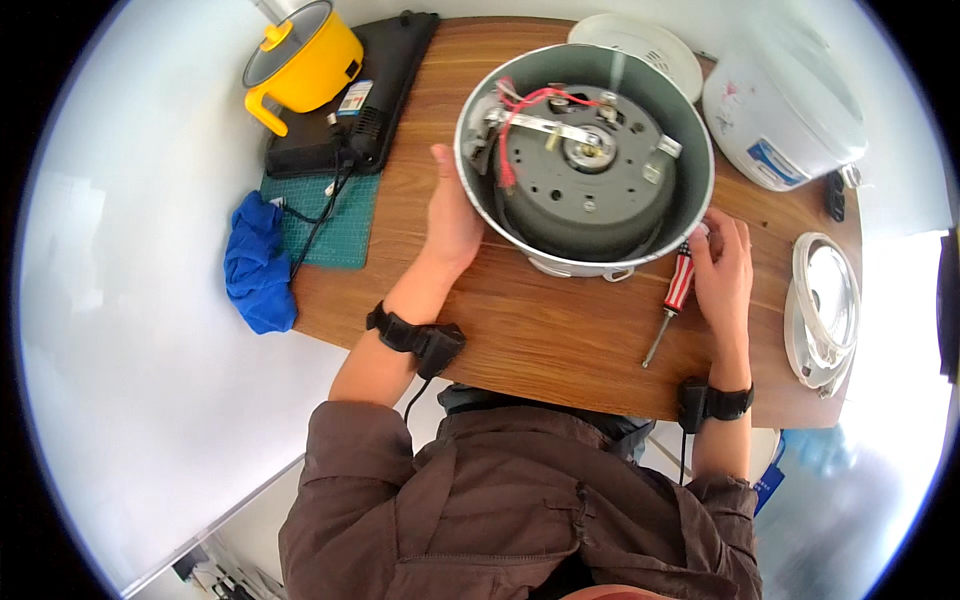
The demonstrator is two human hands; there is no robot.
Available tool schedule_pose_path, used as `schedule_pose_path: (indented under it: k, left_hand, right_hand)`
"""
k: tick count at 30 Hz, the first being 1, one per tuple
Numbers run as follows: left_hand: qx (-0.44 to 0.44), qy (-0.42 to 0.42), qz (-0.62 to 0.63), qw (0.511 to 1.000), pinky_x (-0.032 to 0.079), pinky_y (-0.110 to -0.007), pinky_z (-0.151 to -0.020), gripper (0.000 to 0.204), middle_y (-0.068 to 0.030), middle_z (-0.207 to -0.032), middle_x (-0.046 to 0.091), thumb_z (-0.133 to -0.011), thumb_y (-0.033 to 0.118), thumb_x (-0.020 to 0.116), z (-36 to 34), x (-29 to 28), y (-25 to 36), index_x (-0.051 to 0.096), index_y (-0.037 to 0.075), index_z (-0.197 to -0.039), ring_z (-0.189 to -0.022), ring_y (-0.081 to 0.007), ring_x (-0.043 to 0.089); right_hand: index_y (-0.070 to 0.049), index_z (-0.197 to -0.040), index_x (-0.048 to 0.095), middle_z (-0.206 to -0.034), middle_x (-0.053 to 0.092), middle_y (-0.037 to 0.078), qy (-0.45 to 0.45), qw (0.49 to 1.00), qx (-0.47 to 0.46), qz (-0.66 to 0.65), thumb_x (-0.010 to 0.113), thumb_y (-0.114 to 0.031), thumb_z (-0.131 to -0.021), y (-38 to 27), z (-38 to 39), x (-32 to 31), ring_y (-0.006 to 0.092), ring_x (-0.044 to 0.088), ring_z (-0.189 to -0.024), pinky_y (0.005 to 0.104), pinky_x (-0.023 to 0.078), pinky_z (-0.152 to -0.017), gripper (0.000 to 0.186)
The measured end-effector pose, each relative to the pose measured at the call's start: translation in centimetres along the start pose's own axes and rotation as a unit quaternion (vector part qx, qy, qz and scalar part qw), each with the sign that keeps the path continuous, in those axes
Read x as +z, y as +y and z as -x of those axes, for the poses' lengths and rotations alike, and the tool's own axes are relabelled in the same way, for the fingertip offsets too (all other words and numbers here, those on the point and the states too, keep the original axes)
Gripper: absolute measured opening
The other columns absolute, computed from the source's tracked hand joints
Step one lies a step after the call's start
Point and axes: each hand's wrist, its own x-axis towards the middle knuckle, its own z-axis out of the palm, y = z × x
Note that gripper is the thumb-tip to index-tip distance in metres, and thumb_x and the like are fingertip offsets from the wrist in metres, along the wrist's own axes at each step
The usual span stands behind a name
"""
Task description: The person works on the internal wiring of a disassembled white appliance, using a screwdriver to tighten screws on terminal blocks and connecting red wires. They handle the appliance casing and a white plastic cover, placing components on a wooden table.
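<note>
An open rice cooker body (545, 262) stands on the table, its round grey inner base (560, 215) facing up. Red wires (507, 150), a metal strip (540, 122) and a small bracket (660, 160) show inside. My left hand (453, 220) is closed against the cooker's left side, thumb up along the wall and fingertips hidden. Curled at the cooker's lower right side is my right hand (725, 268). A screwdriver (680, 280) with a red-and-white striped handle lies beside its thumb, tip toward me. Whether the thumb touches that handle is unclear.
A yellow pot (310, 65) sits on a black case (395, 70) at far left, near a green mat (345, 235) and blue cloth (258, 265). At right are a white cooker shell (780, 110) and a lid (825, 310); a pale plate-like part (650, 45) lies behind.
</note>
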Motion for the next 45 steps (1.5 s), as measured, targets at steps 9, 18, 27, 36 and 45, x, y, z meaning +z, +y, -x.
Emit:
schedule_pose_path:
  k: [9, 18, 27, 36, 45]
  left_hand:
    - [0.207, -0.115, -0.166, 0.957, 0.02, -0.04, -0.127, 0.075, -0.0156, -0.168, 0.027, -0.112, 0.052, 0.027, 0.2, 0.4, -0.4, 0.017, 0.0, -0.164, -0.155, -0.0264, 0.026]
    - [0.206, -0.063, -0.143, 0.966, 0.024, -0.04, -0.126, 0.063, -0.0118, -0.164, 0.036, -0.114, 0.043, 0.032, -0.1, 0.2, -1.2, 0.026, 0.004, -0.163, -0.149, -0.0239, 0.037]
    - [0.143, -0.003, -0.033, 0.989, 0.023, -0.042, -0.126, 0.073, -0.0105, -0.163, 0.038, -0.11, 0.059, 0.029, -0.3, -1.9, -2.2, 0.029, 0.007, -0.162, -0.15, -0.0254, 0.035]
    - [0.113, 0.019, -0.037, 0.993, 0.027, -0.042, -0.123, 0.082, -0.0127, -0.16, 0.04, -0.108, 0.066, 0.029, -0.2, -2.0, -2.5, 0.03, 0.002, -0.16, -0.147, -0.0259, 0.038]
    - [0.183, 0.05, -0.035, 0.981, 0.036, -0.045, -0.121, 0.077, -0.0125, -0.154, 0.046, -0.105, 0.068, 0.036, -0.6, -0.8, -1.0, 0.039, 0.006, -0.151, -0.141, -0.0266, 0.046]
  right_hand:
    - [0.002, -0.123, 0.065, -0.114, 0.062, 0.011, 0.077, 0.991, -0.054, -0.091, 0.058, -0.013, -0.103, 1.6, -0.1, 0.6, 0.0203, 0.064, -0.098, 0.0313, 0.051, -0.084, 0.026]
    - [0.003, -0.116, 0.066, -0.108, 0.066, 0.016, 0.082, 0.987, -0.1, -0.098, 0.059, -0.009, -0.1, 1.0, -0.4, 0.7, 0.0267, 0.065, -0.104, 0.0357, 0.051, -0.093, 0.021]
    - [0.0, -0.114, 0.068, -0.106, 0.069, 0.015, 0.064, 0.988, -0.076, -0.122, 0.066, -0.012, -0.098, -0.4, -0.2, -0.2, 0.0291, 0.069, -0.098, 0.0363, 0.055, -0.087, 0.02]
    - [-0.002, -0.132, 0.064, -0.129, 0.065, 0.019, 0.031, 0.982, -0.177, -0.063, 0.065, -0.027, -0.098, -0.8, 0.1, -1.6, 0.0379, 0.06, -0.119, 0.047, 0.045, -0.104, 0.042]
    - [0.007, -0.151, 0.04, -0.159, 0.04, 0.029, -0.069, 0.96, -0.255, -0.095, 0.077, -0.035, -0.089, -3.5, 1.1, -1.1, 0.0449, 0.052, -0.135, 0.0491, 0.041, -0.116, 0.084]
